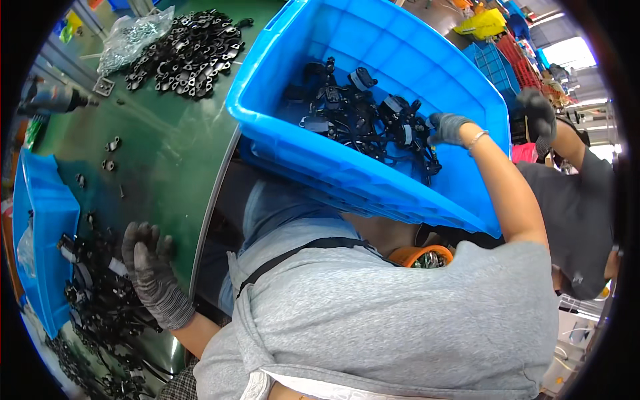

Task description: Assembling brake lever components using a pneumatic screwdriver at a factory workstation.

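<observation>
My left hand [152,277], in a grey knit glove, is held over the green table with its fingers apart and nothing in them. Next to it lies a heap of black cabled parts [100,287], some with white labels. My right hand [451,129], also gloved, reaches inside a large blue crate [440,80]. Its fingers are curled at the upper end of a black cabled part [430,157]; the fingertips are partly hidden. More black assemblies [347,107] with pale labels lie in the crate beside that part.
A pile of small black clamps [200,53] and a clear bag of screws [133,37] lie on the far table. A power driver [57,98] and a blue bin [43,227] are at left. An orange bucket [403,255] stands below the crate. Another person [567,207] is at right.
</observation>
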